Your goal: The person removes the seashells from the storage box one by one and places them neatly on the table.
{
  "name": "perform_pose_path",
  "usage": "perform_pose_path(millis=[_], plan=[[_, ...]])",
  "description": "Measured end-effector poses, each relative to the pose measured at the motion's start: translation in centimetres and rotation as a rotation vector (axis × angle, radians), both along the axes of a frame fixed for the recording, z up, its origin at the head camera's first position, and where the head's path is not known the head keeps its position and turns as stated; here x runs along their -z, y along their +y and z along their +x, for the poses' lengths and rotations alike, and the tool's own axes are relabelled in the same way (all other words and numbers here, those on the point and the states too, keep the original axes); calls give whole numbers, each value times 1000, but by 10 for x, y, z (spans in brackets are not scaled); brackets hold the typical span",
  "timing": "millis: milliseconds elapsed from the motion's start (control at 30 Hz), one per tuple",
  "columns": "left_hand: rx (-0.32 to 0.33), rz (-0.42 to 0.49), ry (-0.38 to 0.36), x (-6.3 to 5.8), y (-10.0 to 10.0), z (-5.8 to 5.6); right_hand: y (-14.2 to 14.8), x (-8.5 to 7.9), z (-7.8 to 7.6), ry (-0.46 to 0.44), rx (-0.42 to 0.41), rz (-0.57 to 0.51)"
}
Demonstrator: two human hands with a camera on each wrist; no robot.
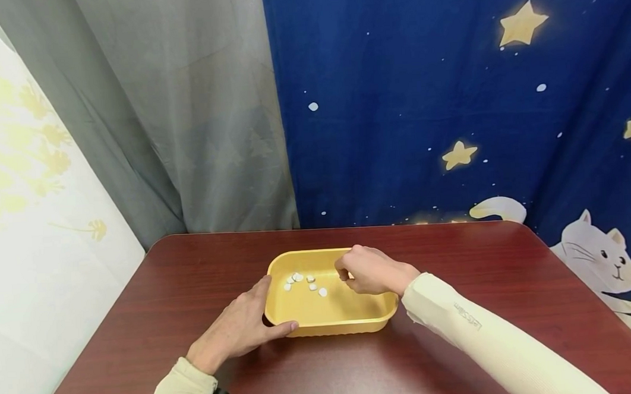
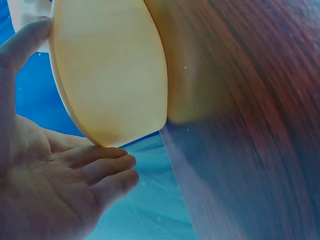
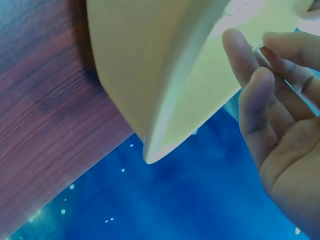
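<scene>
A yellow plastic tray (image 1: 333,324) sits on the table, with several small, rounded white pieces (image 1: 323,292) lying on the left half of its floor. My left hand (image 1: 239,326) steadies the tray's near left corner: its thumb touches the front rim and its outstretched fingers lie along the left side. In the left wrist view, those fingertips (image 2: 131,161) touch the tray's end. Over the right half of the tray, my right hand (image 1: 370,270) pinches a small white piece (image 3: 258,48) between thumb and finger; most of that piece is hidden by the fingertips.
A reddish-brown wooden table (image 1: 201,262) lies under the tray. Behind it hang a grey curtain (image 1: 209,107) and a blue curtain (image 1: 385,98) with stars and a cat. A white printed sheet (image 1: 40,265) hangs along the left side.
</scene>
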State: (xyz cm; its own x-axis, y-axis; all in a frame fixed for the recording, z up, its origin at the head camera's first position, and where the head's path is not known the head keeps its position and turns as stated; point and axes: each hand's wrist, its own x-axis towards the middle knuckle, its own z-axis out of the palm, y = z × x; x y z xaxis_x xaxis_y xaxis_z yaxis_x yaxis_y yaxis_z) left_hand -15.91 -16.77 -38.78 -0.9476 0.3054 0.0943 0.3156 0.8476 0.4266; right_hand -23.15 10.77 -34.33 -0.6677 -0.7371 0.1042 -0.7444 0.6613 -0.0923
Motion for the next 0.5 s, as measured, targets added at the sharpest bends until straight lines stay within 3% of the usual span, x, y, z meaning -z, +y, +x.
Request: perform_pose_path(millis=[500], plan=[[-6, -1, 4, 0, 0, 1, 9, -4, 24, -48, -67, -188]])
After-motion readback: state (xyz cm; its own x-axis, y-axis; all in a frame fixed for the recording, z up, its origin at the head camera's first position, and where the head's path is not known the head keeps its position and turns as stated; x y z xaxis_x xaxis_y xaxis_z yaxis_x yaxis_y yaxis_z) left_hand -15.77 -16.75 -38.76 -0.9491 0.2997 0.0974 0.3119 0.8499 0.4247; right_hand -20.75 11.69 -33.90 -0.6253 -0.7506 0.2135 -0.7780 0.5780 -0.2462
